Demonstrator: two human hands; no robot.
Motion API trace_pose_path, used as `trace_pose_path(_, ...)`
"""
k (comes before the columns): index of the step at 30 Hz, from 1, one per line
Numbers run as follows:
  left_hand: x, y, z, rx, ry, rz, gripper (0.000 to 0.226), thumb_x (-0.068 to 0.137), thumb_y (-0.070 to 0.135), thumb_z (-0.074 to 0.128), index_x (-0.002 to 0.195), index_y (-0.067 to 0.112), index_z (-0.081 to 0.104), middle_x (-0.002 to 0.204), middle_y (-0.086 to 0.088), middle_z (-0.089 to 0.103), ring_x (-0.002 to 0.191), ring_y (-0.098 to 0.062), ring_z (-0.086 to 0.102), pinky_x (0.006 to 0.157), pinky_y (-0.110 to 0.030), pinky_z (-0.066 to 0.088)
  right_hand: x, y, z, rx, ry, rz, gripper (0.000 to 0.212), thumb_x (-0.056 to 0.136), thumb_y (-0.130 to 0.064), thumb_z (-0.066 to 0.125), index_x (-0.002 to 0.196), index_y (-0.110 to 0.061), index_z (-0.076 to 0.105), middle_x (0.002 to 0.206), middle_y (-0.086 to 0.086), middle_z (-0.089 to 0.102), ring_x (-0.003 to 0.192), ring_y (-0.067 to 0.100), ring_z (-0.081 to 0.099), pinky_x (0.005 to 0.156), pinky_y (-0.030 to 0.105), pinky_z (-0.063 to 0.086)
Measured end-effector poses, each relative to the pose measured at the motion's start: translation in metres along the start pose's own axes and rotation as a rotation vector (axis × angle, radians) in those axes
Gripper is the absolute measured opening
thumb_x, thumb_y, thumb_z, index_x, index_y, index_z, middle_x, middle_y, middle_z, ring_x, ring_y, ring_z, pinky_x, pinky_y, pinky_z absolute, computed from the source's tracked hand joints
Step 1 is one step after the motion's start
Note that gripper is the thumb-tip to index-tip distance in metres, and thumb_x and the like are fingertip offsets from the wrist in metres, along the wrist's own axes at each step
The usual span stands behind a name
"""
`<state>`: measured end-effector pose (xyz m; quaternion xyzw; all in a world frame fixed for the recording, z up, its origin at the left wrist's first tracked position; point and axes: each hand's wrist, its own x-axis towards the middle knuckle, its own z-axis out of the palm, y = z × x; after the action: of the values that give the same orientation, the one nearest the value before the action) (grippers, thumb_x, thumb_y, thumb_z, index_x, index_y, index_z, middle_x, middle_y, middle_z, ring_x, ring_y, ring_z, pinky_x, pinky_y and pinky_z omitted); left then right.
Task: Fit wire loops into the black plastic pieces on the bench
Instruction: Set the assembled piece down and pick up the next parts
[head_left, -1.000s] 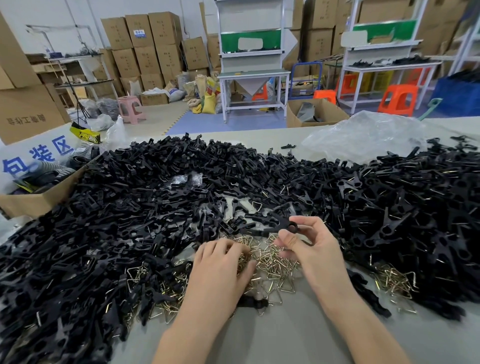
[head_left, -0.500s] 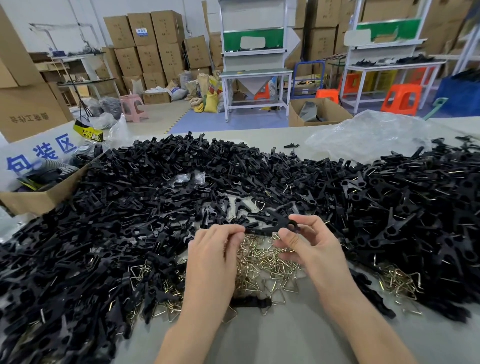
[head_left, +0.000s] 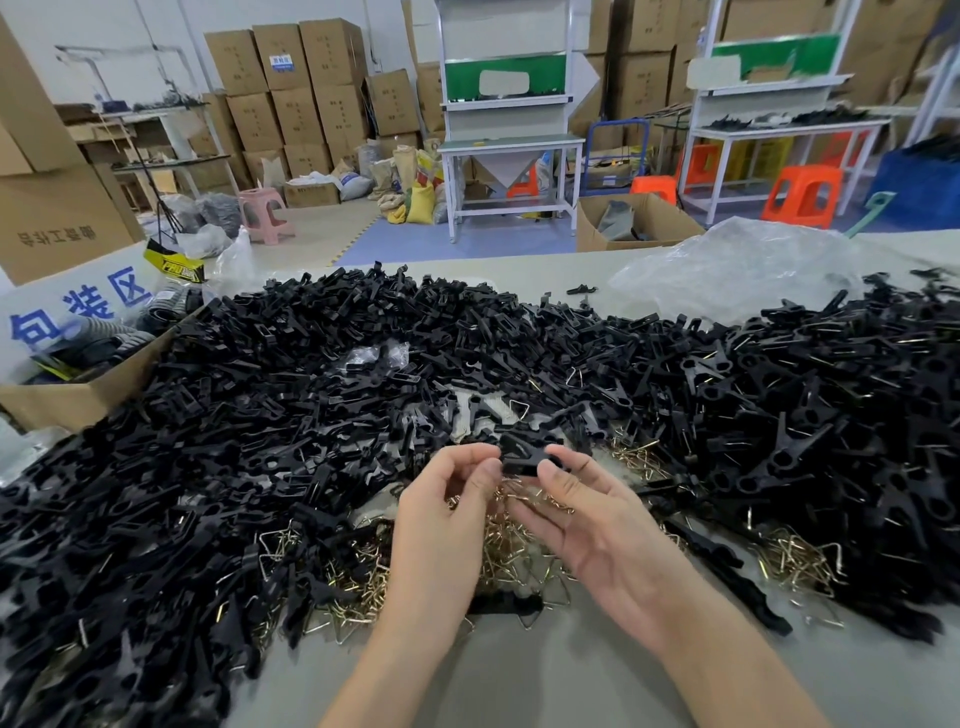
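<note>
**Step in hand (judged):** seating 1 wire loop in 1 black plastic piece.

**Condition observed.** The black plastic piece (head_left: 524, 460) was held clear of the bench (head_left: 519, 680), above the heap of loose wire loops (head_left: 519, 564). The left hand (head_left: 441, 504) pinched its left end between thumb and curled fingers. The right hand (head_left: 589, 530) pinched its right end with the thumb on top, and its other fingers were relaxed. A wire loop (head_left: 511, 487) showed just below the piece, between the 2 thumbs. Whether its ends had entered the piece could not be told.

**Procedure advised.**
1. The right hand was best used to steady the piece while the left guided the wire.
2. Both wire ends needed lining up with their seats before any pressing. The wire looked thin and springy, so uneven pressure would probably have bent it or let it slip out.
3. Working low over the heap meant a dropped loop would land among the others.
4. Once both ends were checked, the piece belonged with the wired pieces (head_left: 805, 426) on the right, apart from the bare black pieces (head_left: 208, 447) on the left.
</note>
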<state>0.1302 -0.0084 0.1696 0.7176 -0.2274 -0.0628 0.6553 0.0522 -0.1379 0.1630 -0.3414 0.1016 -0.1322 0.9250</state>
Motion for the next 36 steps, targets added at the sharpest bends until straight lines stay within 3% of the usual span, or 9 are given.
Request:
trace_pose_path(3, 0.0, -0.003, -0.001, 0.076, -0.023, 0.029, 0.012, 0.099, 0.026, 0.063, 0.101, 0.037, 0.068, 0.093, 0.016, 0.071, 0.089, -0.003, 0.066, 0.079, -0.017, 0.05, -0.001, -0.004, -0.002, 0.038, 0.023, -0.026, 0.039, 0.085, -0.002, 0.071, 0.122, -0.004, 0.059, 0.113, 0.022, 0.072, 0.1, 0.03, 0.073, 0.082, 0.034, 0.061)
trace_pose_path(8, -0.003, -0.004, -0.001, 0.45, -0.149, 0.246, 0.017, 0.102, 0.027, 0.053, 0.114, 0.038, 0.06, 0.109, 0.023, 0.061, 0.107, 0.006, 0.056, 0.087, -0.007, 0.04, -0.001, -0.011, -0.001, 0.115, 0.073, -0.044, 0.033, 0.079, -0.003, 0.073, 0.111, -0.005, 0.062, 0.107, 0.023, 0.071, 0.1, 0.033, 0.074, 0.076, 0.032, 0.062)
trace_pose_path(14, -0.005, 0.003, -0.001, 0.272, -0.214, 0.199, 0.016, 0.102, 0.028, 0.056, 0.106, 0.04, 0.065, 0.1, 0.028, 0.07, 0.094, 0.005, 0.064, 0.078, -0.006, 0.043, -0.004, -0.013, 0.002, 0.118, 0.046, -0.02, 0.026, 0.084, -0.005, 0.071, 0.109, -0.004, 0.063, 0.103, 0.02, 0.072, 0.097, 0.029, 0.075, 0.076, 0.03, 0.062)
trace_pose_path(18, -0.005, 0.006, -0.001, 0.031, -0.224, 0.092, 0.016, 0.101, 0.023, 0.058, 0.105, 0.032, 0.071, 0.095, 0.013, 0.075, 0.088, -0.004, 0.069, 0.081, -0.018, 0.053, -0.004, -0.013, 0.002, 0.091, 0.031, -0.019, 0.027, 0.086, -0.006, 0.07, 0.111, -0.006, 0.062, 0.108, 0.021, 0.072, 0.097, 0.028, 0.074, 0.077, 0.029, 0.062)
trace_pose_path(21, -0.006, 0.009, -0.002, -0.071, -0.228, 0.059, 0.018, 0.099, 0.033, 0.055, 0.106, 0.031, 0.072, 0.095, 0.011, 0.076, 0.088, -0.007, 0.07, 0.08, -0.017, 0.053, -0.004, -0.014, 0.003, 0.074, 0.042, -0.037, 0.027, 0.082, -0.007, 0.071, 0.107, -0.007, 0.063, 0.107, 0.022, 0.072, 0.099, 0.029, 0.074, 0.078, 0.031, 0.061)
trace_pose_path(25, -0.005, 0.006, -0.002, 0.0, -0.259, 0.074, 0.013, 0.096, 0.036, 0.061, 0.103, 0.042, 0.07, 0.091, 0.007, 0.073, 0.085, -0.012, 0.068, 0.079, -0.023, 0.054, -0.003, -0.015, 0.002, 0.041, 0.067, -0.051, 0.033, 0.077, -0.009, 0.074, 0.108, -0.009, 0.063, 0.104, 0.021, 0.072, 0.097, 0.03, 0.074, 0.074, 0.032, 0.062)
trace_pose_path(27, -0.004, 0.004, -0.002, 0.008, -0.259, 0.064, 0.01, 0.096, 0.03, 0.064, 0.102, 0.037, 0.069, 0.09, 0.004, 0.073, 0.084, -0.013, 0.068, 0.078, -0.02, 0.053, -0.003, -0.014, 0.003, 0.04, 0.065, -0.057, 0.036, 0.077, -0.009, 0.075, 0.11, -0.008, 0.062, 0.102, 0.021, 0.072, 0.096, 0.03, 0.075, 0.072, 0.031, 0.062)
trace_pose_path(31, -0.002, 0.003, -0.005, -0.048, -0.34, -0.014, 0.019, 0.088, 0.042, 0.07, 0.104, 0.034, 0.068, 0.093, 0.003, 0.075, 0.087, -0.016, 0.07, 0.081, -0.023, 0.055, -0.005, -0.014, 0.002, 0.053, 0.046, -0.077, 0.038, 0.079, -0.01, 0.075, 0.114, -0.009, 0.062, 0.1, 0.019, 0.073, 0.096, 0.029, 0.075, 0.072, 0.031, 0.062)
trace_pose_path(36, -0.002, 0.002, -0.006, 0.002, -0.377, -0.029, 0.01, 0.093, 0.028, 0.071, 0.102, 0.033, 0.073, 0.092, 0.0, 0.076, 0.082, -0.015, 0.07, 0.075, -0.019, 0.055, -0.004, -0.014, 0.001, 0.037, 0.04, -0.072, 0.032, 0.082, -0.01, 0.072, 0.113, -0.013, 0.064, 0.096, 0.015, 0.074, 0.091, 0.026, 0.075, 0.07, 0.032, 0.062)
